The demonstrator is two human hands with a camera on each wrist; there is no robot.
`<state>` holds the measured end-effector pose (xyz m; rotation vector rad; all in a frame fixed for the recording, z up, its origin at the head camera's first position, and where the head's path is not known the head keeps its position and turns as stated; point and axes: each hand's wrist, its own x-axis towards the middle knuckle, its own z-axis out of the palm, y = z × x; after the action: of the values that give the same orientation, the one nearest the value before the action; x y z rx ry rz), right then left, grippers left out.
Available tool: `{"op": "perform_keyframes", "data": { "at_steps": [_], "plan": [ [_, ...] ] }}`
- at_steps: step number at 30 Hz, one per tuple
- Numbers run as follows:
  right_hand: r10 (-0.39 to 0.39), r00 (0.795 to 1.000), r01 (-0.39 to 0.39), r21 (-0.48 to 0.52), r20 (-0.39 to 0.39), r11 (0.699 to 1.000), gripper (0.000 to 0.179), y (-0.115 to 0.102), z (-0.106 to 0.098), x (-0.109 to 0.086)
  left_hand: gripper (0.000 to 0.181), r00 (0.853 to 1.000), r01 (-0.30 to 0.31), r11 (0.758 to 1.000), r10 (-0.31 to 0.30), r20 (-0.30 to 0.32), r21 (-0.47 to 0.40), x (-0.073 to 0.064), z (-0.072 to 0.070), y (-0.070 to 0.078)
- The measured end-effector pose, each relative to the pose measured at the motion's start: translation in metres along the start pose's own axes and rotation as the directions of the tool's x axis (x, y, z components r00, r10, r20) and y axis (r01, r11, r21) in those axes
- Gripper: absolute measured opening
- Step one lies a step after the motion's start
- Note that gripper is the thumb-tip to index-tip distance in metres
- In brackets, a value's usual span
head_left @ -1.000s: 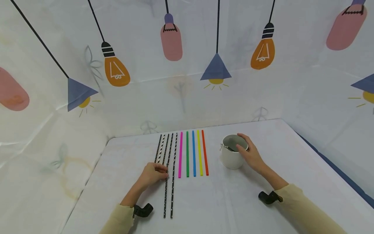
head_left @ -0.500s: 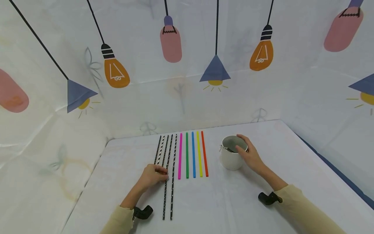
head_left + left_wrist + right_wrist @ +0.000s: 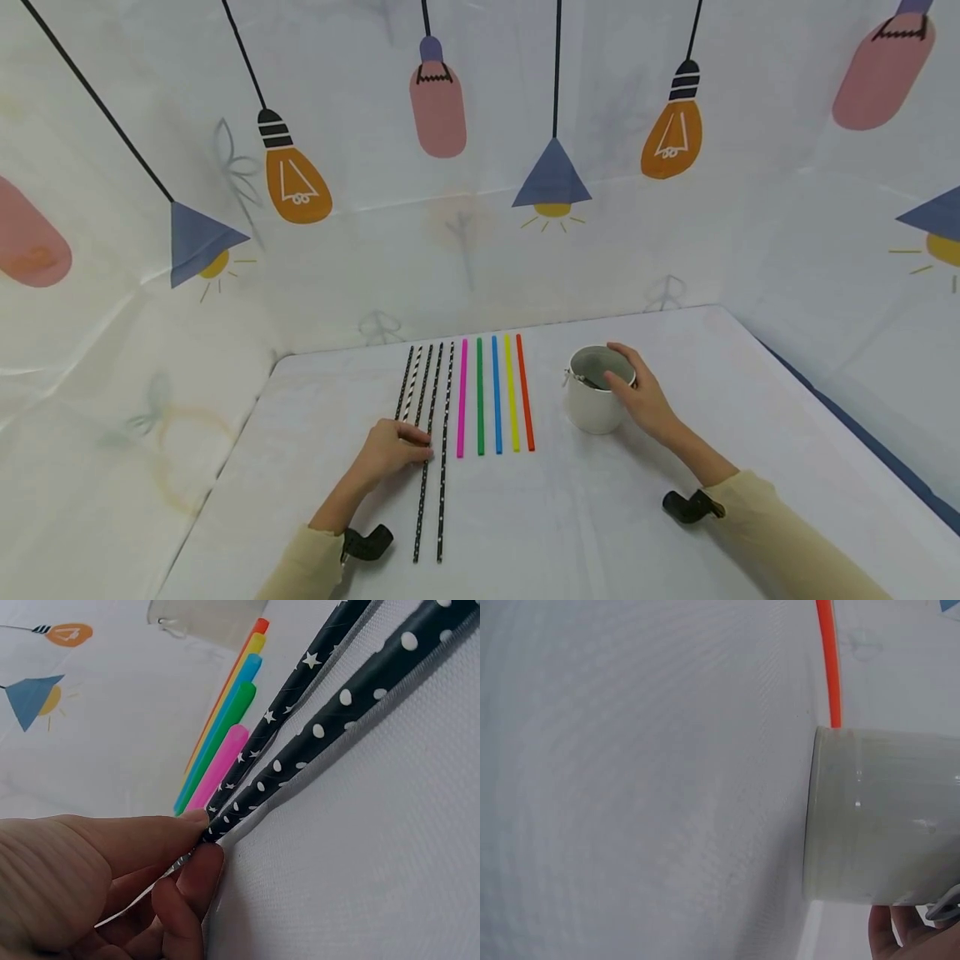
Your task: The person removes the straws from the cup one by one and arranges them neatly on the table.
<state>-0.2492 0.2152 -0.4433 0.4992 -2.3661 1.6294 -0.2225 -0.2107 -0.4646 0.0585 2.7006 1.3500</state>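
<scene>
My left hand (image 3: 390,446) pinches a black straw with white dots (image 3: 319,731) between thumb and fingers, partway along its length. To its right, a black straw with white stars (image 3: 268,716) lies close by and parallel in the left wrist view. Beyond the left hand, the far ends of several black-and-white patterned straws (image 3: 412,383) show; the hand covers their near parts. My right hand (image 3: 645,400) holds a whitish metal pail (image 3: 595,410) at its right side, thumb over the rim, fingers behind. The pail stands upright on the table, its handle lying across the opening.
Between the patterned straws and the pail lie a pink straw (image 3: 461,400), a green straw (image 3: 481,396), a blue straw (image 3: 497,396), a yellow straw (image 3: 512,392) and a red-orange straw (image 3: 526,392) in a row. A lamp-printed sheet (image 3: 480,250) hangs behind the white table (image 3: 540,525).
The near end of the dotted straw has shifted slightly left, away from the starred straw. Both hands and the pail stay in place.
</scene>
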Motion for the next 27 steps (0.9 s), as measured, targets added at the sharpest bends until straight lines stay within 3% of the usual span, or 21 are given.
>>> {"op": "perform_keyframes", "data": {
  "at_steps": [6, 12, 18, 27],
  "plan": [
    [0.001, 1.0, -0.001, 0.002, 0.008, 1.0, 0.05, -0.028, 0.0, -0.004, 0.017, 1.0, 0.004, 1.0, -0.004, 0.007, -0.007, 0.0, 0.0, -0.001],
    [-0.01, 1.0, 0.01, -0.017, 0.01, 1.0, 0.049, -0.037, 0.001, -0.006, 0.017, 1.0, -0.016, 1.0, 0.016, 0.016, 0.018, -0.001, -0.001, -0.001],
    [0.003, 1.0, -0.003, -0.014, 0.01, 1.0, 0.05, -0.031, 0.0, -0.005, 0.017, 0.999, -0.025, 0.999, 0.024, 0.025, 0.03, -0.001, -0.003, -0.002],
    [-0.006, 1.0, 0.006, 0.018, 0.013, 1.0, 0.051, 0.001, 0.001, -0.002, 0.018, 0.998, -0.042, 0.999, 0.042, 0.05, 0.005, -0.002, -0.002, -0.001]
  ]
}}
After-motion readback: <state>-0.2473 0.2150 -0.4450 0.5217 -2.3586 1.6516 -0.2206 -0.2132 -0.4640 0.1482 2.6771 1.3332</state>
